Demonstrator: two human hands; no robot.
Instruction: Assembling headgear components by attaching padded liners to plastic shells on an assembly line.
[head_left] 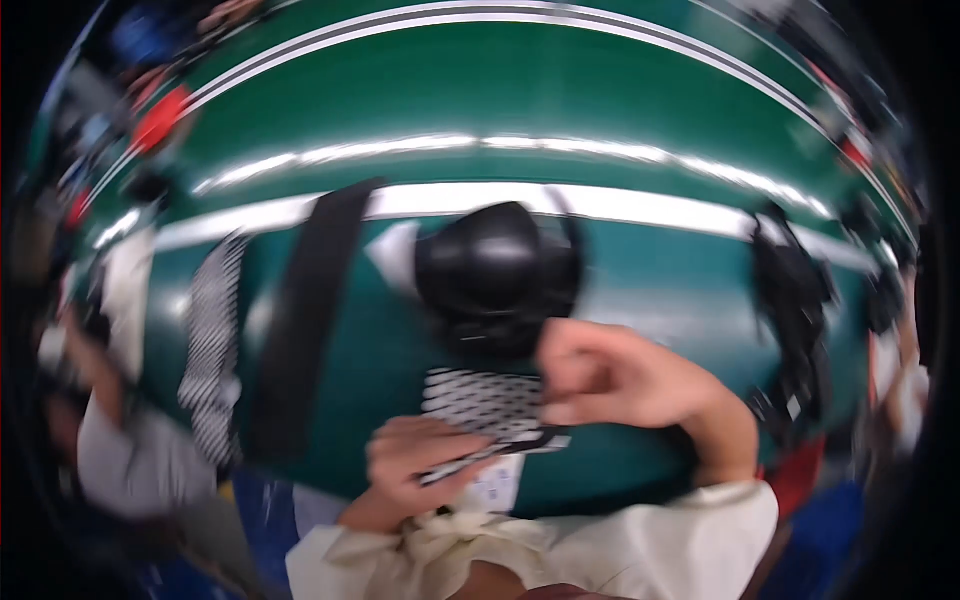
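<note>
Fingers of your left hand (425, 452) were closed on the near edge of a black-and-white patterned piece (478, 396), which lay over the green table (665, 300) right in front of you. Your right hand (612, 378) bent inward at the piece's right end, fingers curled; blur hid whether they pinched anything, so I could not tell. Just beyond the piece sat a glossy black rounded object (490, 265), with a white pointed piece (396, 258) at its left side. Farther left lay a long black strip (305, 330), and past it a patterned strip (212, 335). To your right, well apart, lay a black bundle (797, 300).
</note>
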